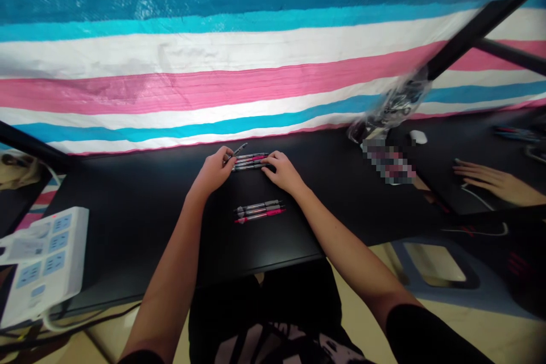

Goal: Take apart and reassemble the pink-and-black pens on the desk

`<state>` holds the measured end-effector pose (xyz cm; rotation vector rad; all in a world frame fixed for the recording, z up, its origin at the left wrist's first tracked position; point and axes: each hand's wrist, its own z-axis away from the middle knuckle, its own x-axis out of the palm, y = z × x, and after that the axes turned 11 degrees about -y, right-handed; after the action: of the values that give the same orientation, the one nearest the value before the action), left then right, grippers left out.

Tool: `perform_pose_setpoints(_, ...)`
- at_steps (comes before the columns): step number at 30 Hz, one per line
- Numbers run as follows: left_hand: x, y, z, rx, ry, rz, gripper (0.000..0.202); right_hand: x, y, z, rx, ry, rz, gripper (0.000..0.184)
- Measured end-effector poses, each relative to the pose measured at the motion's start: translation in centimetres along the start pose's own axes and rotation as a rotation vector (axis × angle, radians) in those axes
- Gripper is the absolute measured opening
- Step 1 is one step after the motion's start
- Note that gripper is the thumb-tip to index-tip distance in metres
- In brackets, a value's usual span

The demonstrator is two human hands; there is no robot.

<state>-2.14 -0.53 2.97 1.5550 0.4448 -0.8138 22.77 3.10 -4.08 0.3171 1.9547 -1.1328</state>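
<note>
Several pens (249,162) lie side by side in a row on the black desk (239,251), near its back. My left hand (215,170) is at their left end, closed on a dark-tipped pen (240,149) that slants up above the row. At the right end of the row, the fingers of my right hand (282,170) curl against the pen ends; whether they grip one I cannot tell. Closer to me lies a second small group, with grey-and-black pens (259,206) beside a pink pen (260,215).
A striped plastic sheet (213,91) hangs behind the desk. The white power strip (53,261) stands at the left. To the right are a clear plastic bag (396,105), a white mouse (418,136) and another person's hand (490,181) on the neighbouring desk.
</note>
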Motion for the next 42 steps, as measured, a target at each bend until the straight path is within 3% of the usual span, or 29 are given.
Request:
perform_pose_setpoints(13,0.1,-1.0,-0.2,-0.012,0.066,-0.073,0.025,0.1,-0.5,-0.1,-0.040,0.026,-0.006,0.010)
perform_pose_setpoints(17,1.0,-0.6,-0.2,0.081,-0.028,-0.069,0.022,-0.7,-1.9,0.0,0.042,0.086,-0.208,0.023)
perform_pose_setpoints(21,2.4,0.3,-0.2,0.177,-0.148,-0.058,0.019,-0.8,-2.7,0.2,0.165,-0.032,-0.485,0.044)
perform_pose_setpoints(26,3.0,0.4,-0.3,0.138,-0.162,-0.038,0.013,-0.3,-2.5,0.0,0.118,-0.039,-0.712,0.030)
perform_pose_setpoints(28,3.0,0.3,-0.3,0.131,-0.158,-0.020,0.011,-0.2,-2.4,0.0,0.103,-0.047,-0.777,0.036)
perform_pose_setpoints(33,3.0,0.7,-0.2,0.152,-0.179,-0.020,0.013,-0.1,-2.2,0.1,0.225,-0.067,-0.723,0.036)
perform_pose_setpoints(36,2.9,0.7,-0.2,0.123,-0.199,-0.004,0.018,-0.2,-2.2,0.1,0.181,-0.047,-0.739,0.033)
perform_pose_setpoints(42,3.0,1.1,-0.1,0.074,-0.197,0.079,0.024,-0.7,-2.7,-0.2,0.159,0.063,-1.076,0.030)
